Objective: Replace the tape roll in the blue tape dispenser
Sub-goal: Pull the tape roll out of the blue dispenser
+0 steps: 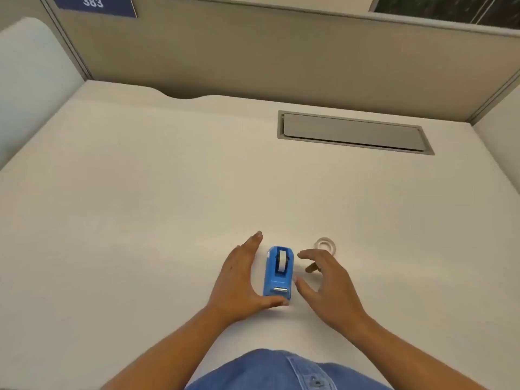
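Loosely, both hands bracket the blue dispenser [278, 273] without clamping it: the left hand [239, 280] lies flat along its side, thumb touching the cutter end, likely to steady it; the right hand [326, 280] hovers open just beside. A roll sits inside. At two o'clock the spare tape roll [325, 244] waits on the desk [140, 206].
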`<action>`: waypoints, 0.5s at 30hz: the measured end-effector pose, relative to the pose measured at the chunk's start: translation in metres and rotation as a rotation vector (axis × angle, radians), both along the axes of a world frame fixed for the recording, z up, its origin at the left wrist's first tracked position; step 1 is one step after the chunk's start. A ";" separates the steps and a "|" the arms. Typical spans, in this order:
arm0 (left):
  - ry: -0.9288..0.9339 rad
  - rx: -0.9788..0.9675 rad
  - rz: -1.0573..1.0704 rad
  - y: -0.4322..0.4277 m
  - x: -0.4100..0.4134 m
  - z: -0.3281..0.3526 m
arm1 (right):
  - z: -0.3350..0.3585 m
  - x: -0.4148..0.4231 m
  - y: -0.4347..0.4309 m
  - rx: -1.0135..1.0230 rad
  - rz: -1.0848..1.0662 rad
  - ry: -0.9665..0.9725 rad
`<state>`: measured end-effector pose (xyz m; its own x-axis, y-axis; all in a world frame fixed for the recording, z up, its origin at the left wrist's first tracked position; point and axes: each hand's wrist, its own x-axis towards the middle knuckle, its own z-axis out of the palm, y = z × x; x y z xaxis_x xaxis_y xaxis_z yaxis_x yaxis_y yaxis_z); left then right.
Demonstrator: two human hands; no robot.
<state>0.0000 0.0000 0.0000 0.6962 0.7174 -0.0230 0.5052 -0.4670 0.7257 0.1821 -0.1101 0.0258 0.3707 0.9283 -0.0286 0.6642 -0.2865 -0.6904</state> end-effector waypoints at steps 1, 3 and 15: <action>-0.050 -0.028 -0.003 0.001 0.004 0.003 | 0.006 0.001 0.007 0.005 0.039 0.020; -0.040 0.002 -0.007 0.003 0.009 -0.001 | 0.019 0.000 0.022 -0.055 0.107 0.004; -0.042 0.073 -0.065 0.004 0.008 -0.013 | 0.021 -0.005 0.048 -0.214 0.190 -0.043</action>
<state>0.0084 0.0037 -0.0127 0.7405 0.6696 0.0573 0.4425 -0.5500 0.7084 0.1772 -0.0623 0.0470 0.1963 0.9557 -0.2192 0.7470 -0.2905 -0.5980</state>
